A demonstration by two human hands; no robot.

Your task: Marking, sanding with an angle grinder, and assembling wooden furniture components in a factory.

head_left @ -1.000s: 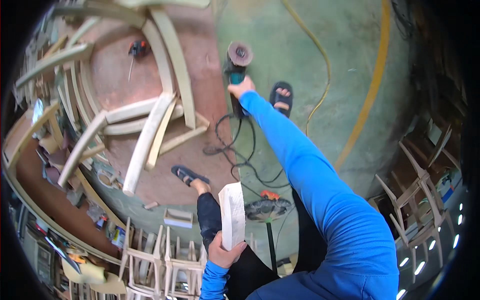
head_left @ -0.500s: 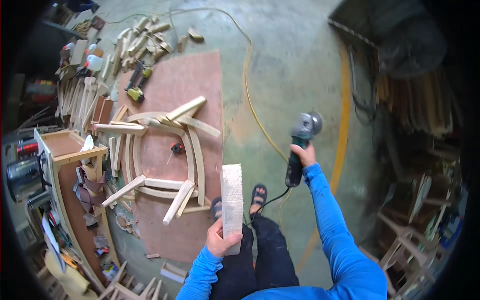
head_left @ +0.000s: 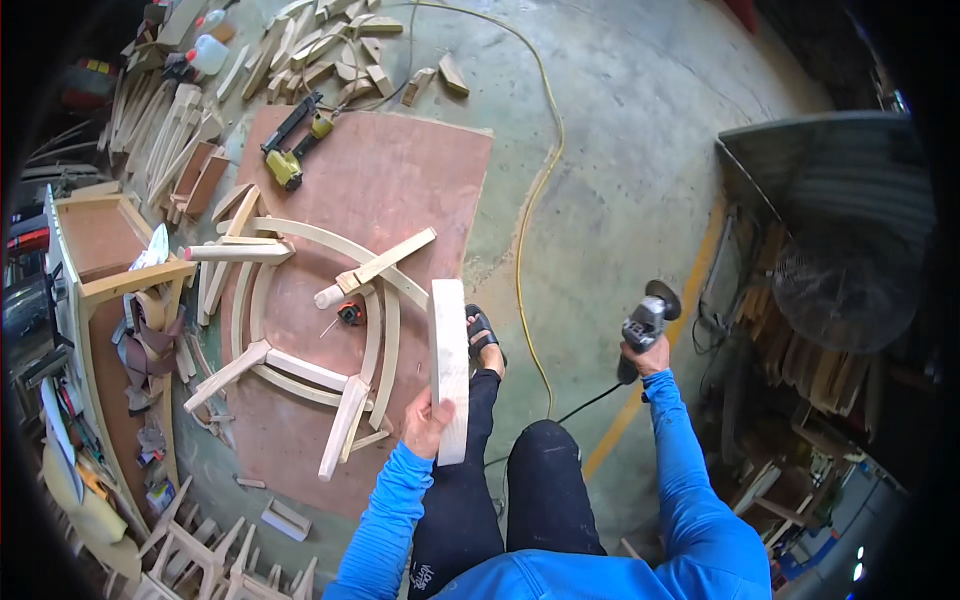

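Note:
My left hand (head_left: 427,424) grips the lower part of a pale wooden block (head_left: 452,370), held upright in front of my legs. Out to the right, my right hand (head_left: 648,357) is closed around an angle grinder (head_left: 643,325), its round disc pointing up and away from me. A dark cord runs from the grinder back toward my legs. Left of the block, a wooden chair frame (head_left: 318,376) of curved rails and legs lies on a reddish-brown board (head_left: 400,150). A small red and black tape measure (head_left: 350,314) sits inside the frame.
A yellow-green nail gun (head_left: 287,165) lies on the board's far part. Wood offcuts (head_left: 330,50) are heaped beyond it. At the left stands a wooden cabinet (head_left: 120,290) with cloth and tools. A yellow hose (head_left: 520,255) crosses the floor; a large fan (head_left: 845,290) stands right.
My right hand has carried the grinder farther right and a little lower. The block has shifted slightly left and up with my left hand. The view has turned, and my legs have stepped apart.

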